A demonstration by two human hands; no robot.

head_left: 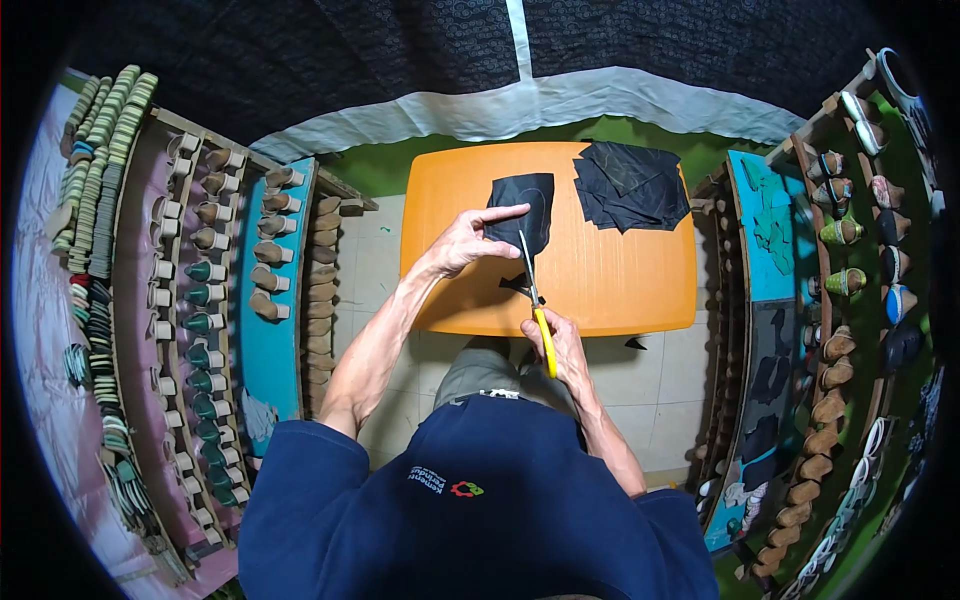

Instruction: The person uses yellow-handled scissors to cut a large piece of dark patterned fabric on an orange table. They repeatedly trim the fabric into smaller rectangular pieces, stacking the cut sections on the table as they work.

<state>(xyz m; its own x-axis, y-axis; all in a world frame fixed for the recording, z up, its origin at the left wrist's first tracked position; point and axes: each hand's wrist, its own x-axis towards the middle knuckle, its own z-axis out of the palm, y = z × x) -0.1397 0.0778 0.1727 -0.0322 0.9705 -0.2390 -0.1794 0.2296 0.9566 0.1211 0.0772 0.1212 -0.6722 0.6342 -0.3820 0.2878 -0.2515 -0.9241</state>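
Note:
A dark fabric piece [535, 200] with a thin pale curved line on it is gripped by my left hand [462, 240], thumb below and fingers stretched over its left side. In my right hand [567, 352] are scissors with yellow handles [545, 340]. Their metal blades point away from me and reach the fabric's lower part, near my left thumb. How far the blades are apart is hard to see. A small dark scrap [515, 284] lies by the blades on the orange table [450, 300].
A stack of dark fabric pieces [632, 190] lies on the table's far right. Racks with shoe lasts [205, 295] stand at left, and shelves of shoes and lasts [835, 375] at right. One dark scrap [635, 343] is near the table's front right edge. A dark curtain [400, 60] hangs behind.

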